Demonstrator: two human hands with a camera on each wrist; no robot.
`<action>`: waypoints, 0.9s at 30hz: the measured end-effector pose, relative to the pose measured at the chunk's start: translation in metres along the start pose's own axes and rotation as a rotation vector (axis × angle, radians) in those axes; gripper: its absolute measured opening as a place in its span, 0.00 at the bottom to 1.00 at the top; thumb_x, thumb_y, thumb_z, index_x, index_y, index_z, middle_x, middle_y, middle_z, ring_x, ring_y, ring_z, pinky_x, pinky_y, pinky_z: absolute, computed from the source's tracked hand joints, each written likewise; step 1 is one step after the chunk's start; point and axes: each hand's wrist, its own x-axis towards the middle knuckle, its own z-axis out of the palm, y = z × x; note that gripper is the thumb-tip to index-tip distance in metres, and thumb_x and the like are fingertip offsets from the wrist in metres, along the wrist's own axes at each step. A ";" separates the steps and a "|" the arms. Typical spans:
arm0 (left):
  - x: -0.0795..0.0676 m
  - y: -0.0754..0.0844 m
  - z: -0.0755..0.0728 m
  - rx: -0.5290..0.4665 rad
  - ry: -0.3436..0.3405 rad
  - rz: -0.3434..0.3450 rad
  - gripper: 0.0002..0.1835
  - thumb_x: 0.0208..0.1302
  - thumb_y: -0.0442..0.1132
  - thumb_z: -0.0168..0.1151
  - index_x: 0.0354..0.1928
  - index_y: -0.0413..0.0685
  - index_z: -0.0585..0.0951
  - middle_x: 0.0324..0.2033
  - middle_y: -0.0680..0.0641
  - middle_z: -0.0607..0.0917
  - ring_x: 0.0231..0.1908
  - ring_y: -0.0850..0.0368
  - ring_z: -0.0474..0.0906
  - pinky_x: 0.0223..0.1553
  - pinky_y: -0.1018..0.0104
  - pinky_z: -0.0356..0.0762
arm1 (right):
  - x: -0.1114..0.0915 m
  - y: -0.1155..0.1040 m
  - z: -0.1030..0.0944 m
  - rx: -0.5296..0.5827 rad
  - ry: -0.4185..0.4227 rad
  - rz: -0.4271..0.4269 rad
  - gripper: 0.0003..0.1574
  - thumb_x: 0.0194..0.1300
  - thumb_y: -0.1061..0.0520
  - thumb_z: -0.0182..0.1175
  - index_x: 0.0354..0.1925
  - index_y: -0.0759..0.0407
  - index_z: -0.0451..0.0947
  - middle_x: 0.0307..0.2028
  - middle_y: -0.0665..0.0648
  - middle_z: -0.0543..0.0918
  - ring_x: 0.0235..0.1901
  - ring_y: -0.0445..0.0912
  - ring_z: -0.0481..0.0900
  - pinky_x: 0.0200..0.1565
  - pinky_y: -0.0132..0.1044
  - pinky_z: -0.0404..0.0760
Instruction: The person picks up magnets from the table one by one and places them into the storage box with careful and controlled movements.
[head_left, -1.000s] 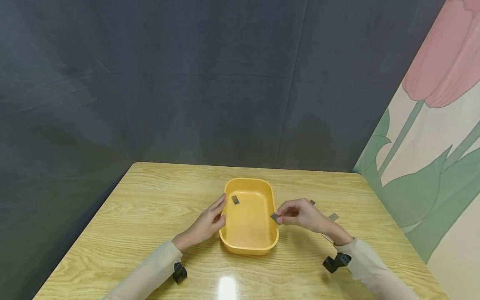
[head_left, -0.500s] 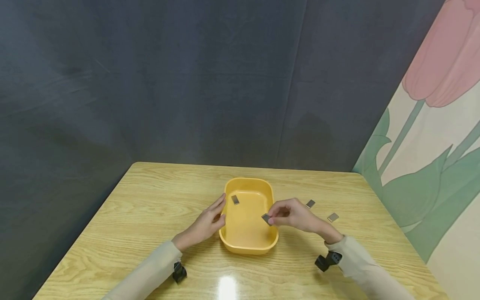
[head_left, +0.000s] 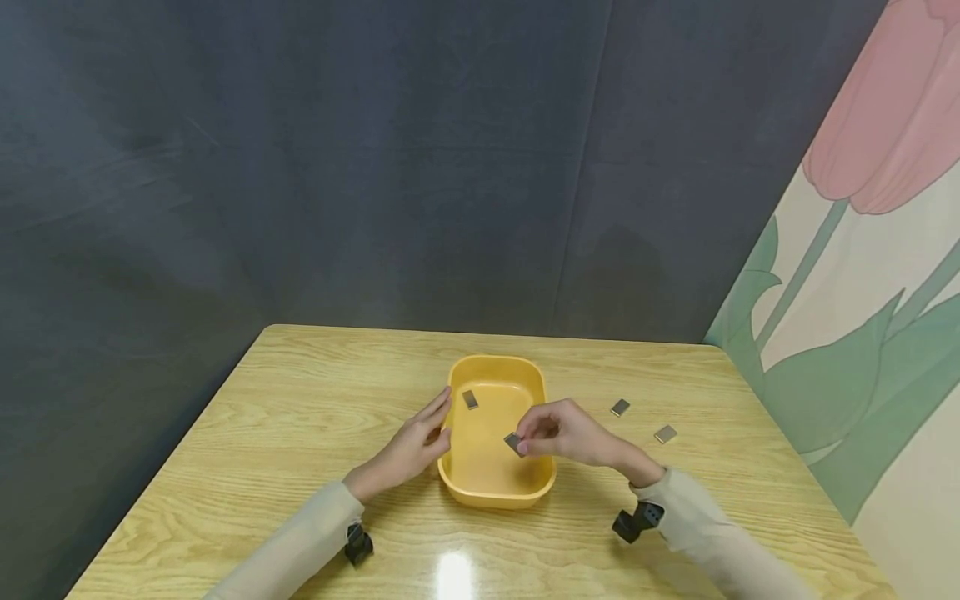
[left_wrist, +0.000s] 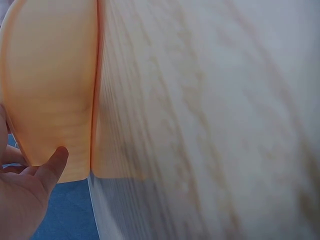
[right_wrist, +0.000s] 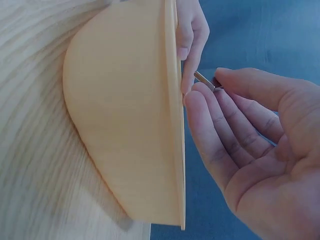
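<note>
A yellow plastic bin (head_left: 497, 502) stands at the middle of the table. My right hand (head_left: 573, 433) is over it, pinching a small flat dark rectangular piece (head_left: 514, 443) between thumb and fingertips. The right wrist view shows this piece (right_wrist: 205, 80) edge-on, thin, above the bin rim. Inside the bin, toward the far left, lies a similar piece (head_left: 470, 400). My left hand (head_left: 408, 450) rests at the bin's left rim with fingers extended. Its thumb (left_wrist: 56, 162) touches the outer wall in the left wrist view.
Right of the bin, two more flat pieces lie on the wooden table: a dark one (head_left: 620, 407) and a lighter one (head_left: 665, 434). A dark curtain (head_left: 420, 167) hangs behind the table. A wall painted with tulips (head_left: 862, 333) borders the right side.
My right hand has moved left with the flat piece, from the bin's right rim to over its inside. Two pieces on the table came into fuller view. My left hand has stayed put.
</note>
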 end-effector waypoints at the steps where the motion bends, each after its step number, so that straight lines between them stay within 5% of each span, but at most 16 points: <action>1: 0.000 0.000 0.000 0.001 0.000 0.002 0.30 0.75 0.31 0.50 0.72 0.24 0.53 0.76 0.35 0.46 0.69 0.40 0.60 0.59 0.65 0.73 | 0.001 0.000 0.001 0.004 -0.006 -0.002 0.07 0.62 0.64 0.68 0.40 0.64 0.83 0.34 0.58 0.87 0.32 0.47 0.85 0.36 0.37 0.87; 15: 0.000 0.001 0.000 0.008 0.001 -0.006 0.30 0.74 0.30 0.50 0.72 0.24 0.53 0.76 0.35 0.46 0.70 0.40 0.58 0.59 0.66 0.73 | 0.014 0.007 0.015 0.026 -0.068 -0.030 0.07 0.62 0.67 0.67 0.39 0.65 0.81 0.34 0.57 0.87 0.33 0.45 0.85 0.36 0.38 0.87; 27: 0.000 0.002 -0.001 0.014 -0.006 -0.016 0.30 0.75 0.31 0.49 0.72 0.24 0.53 0.76 0.35 0.46 0.70 0.40 0.57 0.59 0.64 0.73 | 0.023 0.009 0.029 -0.005 -0.053 0.056 0.08 0.63 0.63 0.68 0.41 0.64 0.81 0.34 0.58 0.84 0.30 0.46 0.85 0.34 0.34 0.86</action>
